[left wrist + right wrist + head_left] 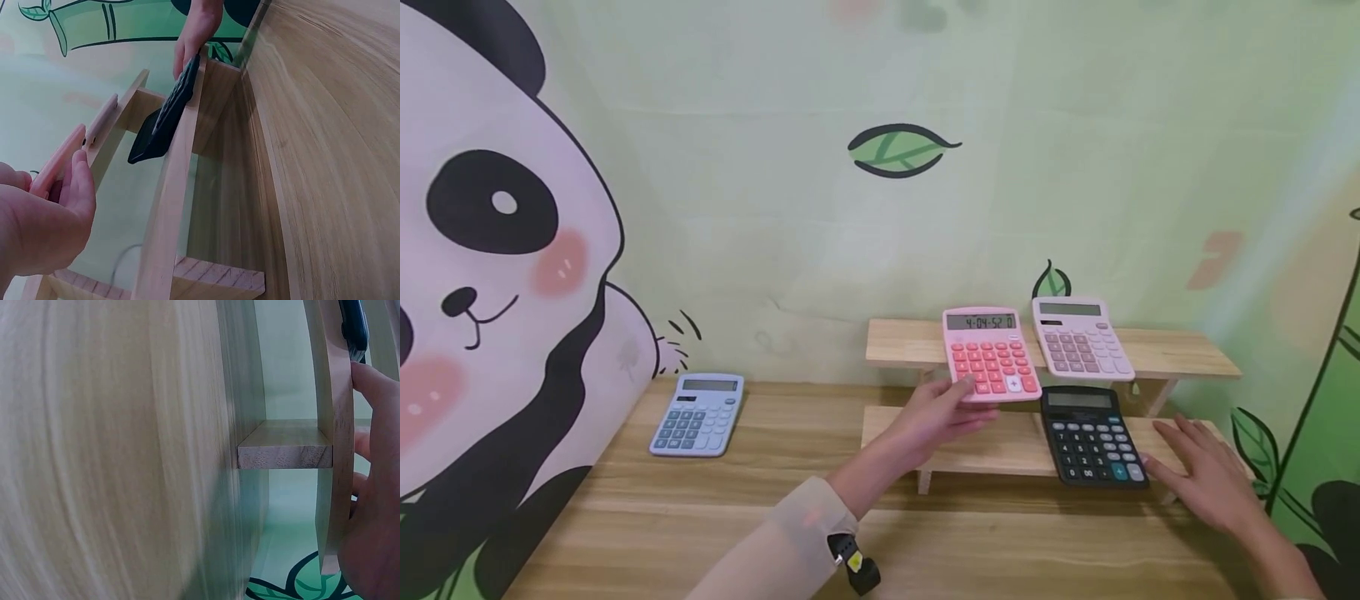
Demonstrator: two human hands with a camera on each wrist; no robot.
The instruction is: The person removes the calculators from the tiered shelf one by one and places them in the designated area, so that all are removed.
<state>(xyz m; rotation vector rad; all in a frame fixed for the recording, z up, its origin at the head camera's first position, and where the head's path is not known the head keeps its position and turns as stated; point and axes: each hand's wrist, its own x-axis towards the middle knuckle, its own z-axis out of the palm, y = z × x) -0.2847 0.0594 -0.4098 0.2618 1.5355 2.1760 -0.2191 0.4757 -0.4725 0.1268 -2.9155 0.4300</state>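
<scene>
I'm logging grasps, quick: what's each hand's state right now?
Left hand: holding the coral-keyed pink calculator.
Right hand: open, beside the black calculator.

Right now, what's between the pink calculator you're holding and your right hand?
In the head view, the black calculator sits between the held pink calculator and the right hand.

On the display [981, 321] of the pink calculator [988, 362] we read what looks like 4-04-52 0, and a plus sign on its white key [1014, 383]. On the black calculator [1093, 437] we make out 0, 00, 2, 3 and 4. Marks on the blue calculator [697, 415] are too small for us.
</scene>
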